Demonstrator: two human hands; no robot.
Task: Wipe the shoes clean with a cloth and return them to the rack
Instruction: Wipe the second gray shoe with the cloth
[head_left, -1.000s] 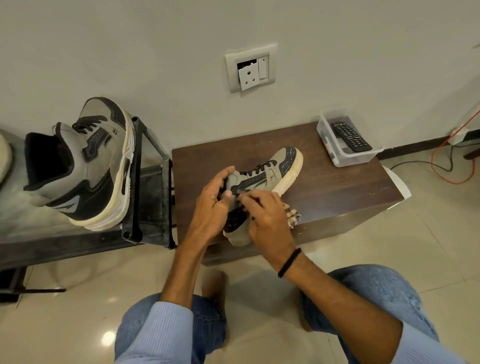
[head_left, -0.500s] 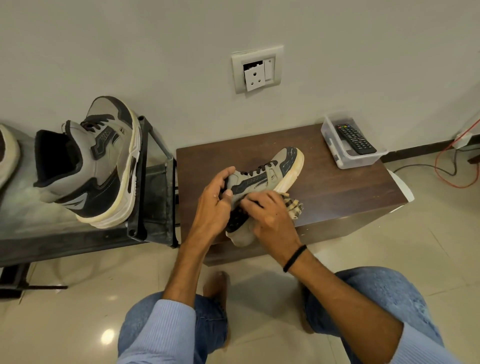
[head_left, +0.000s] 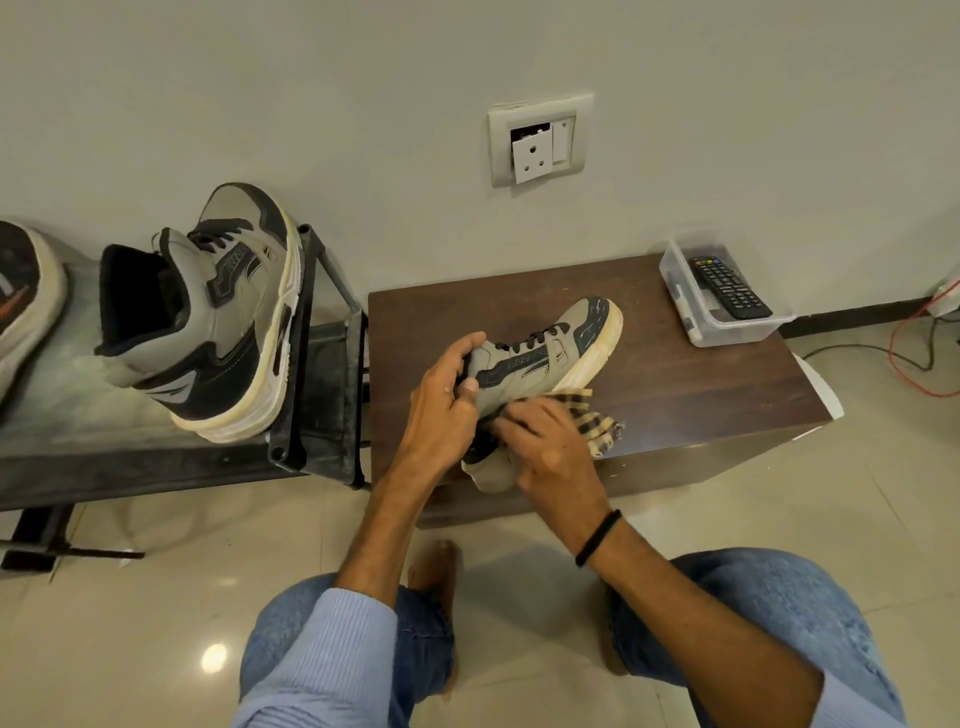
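The right hand (head_left: 550, 452) covers most of the cloth (head_left: 592, 421).

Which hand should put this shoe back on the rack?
Probably left. The left hand grips the shoe and is nearer the rack, which stands on that side; the right hand holds the cloth.

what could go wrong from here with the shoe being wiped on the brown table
1. The heel of the shoe seems to overhang the near edge of the brown table, and only the left hand grips it, at the collar. A hard stroke from the right hand with the checked cloth could twist it loose onto the floor.
2. The matching shoe lies tilted at the end of the rack; a knock might tip it off.
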